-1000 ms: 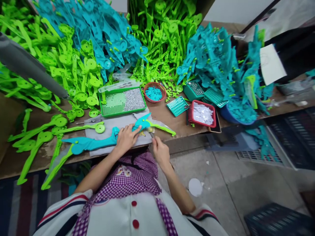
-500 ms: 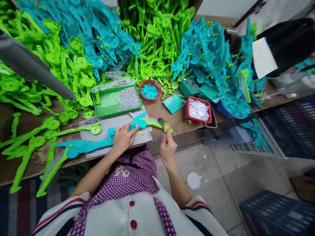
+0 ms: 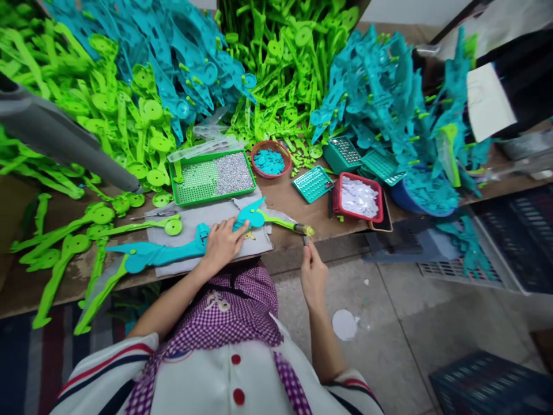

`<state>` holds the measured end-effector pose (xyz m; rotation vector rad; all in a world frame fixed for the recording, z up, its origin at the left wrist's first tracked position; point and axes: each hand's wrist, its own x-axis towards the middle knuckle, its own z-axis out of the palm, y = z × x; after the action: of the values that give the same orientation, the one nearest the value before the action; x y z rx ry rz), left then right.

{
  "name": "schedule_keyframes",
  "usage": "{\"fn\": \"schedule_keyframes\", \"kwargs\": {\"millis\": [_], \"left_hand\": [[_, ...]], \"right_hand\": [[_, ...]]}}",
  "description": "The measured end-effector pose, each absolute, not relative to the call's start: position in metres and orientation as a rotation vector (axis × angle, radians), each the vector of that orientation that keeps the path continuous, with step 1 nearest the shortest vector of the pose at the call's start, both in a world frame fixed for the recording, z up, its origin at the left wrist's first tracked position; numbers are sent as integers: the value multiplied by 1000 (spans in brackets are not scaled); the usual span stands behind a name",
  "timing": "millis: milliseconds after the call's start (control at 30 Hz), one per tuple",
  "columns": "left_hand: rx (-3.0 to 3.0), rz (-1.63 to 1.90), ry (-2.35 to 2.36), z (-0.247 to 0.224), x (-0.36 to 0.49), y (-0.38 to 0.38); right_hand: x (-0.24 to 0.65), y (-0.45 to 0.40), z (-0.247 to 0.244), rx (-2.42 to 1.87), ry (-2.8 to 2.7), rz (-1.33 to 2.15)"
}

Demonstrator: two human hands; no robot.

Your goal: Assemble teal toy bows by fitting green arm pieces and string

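A long teal plastic part (image 3: 166, 251) lies along the table's front edge on a grey cloth (image 3: 185, 216), with a lime-green arm (image 3: 279, 219) at its right end and another lime-green arm (image 3: 100, 304) at its left. Across the middle of the teal part lies my left hand (image 3: 223, 241), holding it down with the thumb towards the right. My right hand (image 3: 314, 271) grips a small hammer (image 3: 303, 229) by its thin handle. The hammer's dark head with a yellow end is at the tip of the right green arm; whether they touch, I cannot tell.
A green tray (image 3: 171, 183) of small metal pieces stands behind the cloth. Nearby are a red basket (image 3: 259, 174) of teal pieces, a teal perforated tray (image 3: 313, 183) and a red bin (image 3: 380, 202) of white pieces. A grey tool (image 3: 69, 129) hangs at left.
My right hand has moved right and down, bringing the hammer from above the green arm to its tip. My left hand stays on the teal part. The whole view has shifted slightly.
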<state>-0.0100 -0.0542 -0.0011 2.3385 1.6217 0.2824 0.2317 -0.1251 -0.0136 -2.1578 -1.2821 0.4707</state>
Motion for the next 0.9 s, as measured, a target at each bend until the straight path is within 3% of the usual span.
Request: {"fn": "schedule_keyframes", "kwargs": {"millis": [233, 367, 500, 600, 733, 900], "left_hand": [[2263, 356, 1518, 5, 40, -26], [2249, 733, 1559, 4, -21, -62], [1756, 1069, 2330, -1, -135, -156], [1201, 990, 2813, -11, -188, -221], [871, 825, 2607, -26, -195, -250], [621, 967, 2365, -35, -187, -234]], "right_hand": [[194, -108, 6, -1946, -1116, 437], [162, -110, 3, -1864, -1295, 605], [129, -121, -8, -1560, -1783, 744], [97, -124, -11, -1197, -2189, 764], [65, -115, -10, -1061, -2518, 717], [54, -102, -7, -1133, -2600, 629]]}}
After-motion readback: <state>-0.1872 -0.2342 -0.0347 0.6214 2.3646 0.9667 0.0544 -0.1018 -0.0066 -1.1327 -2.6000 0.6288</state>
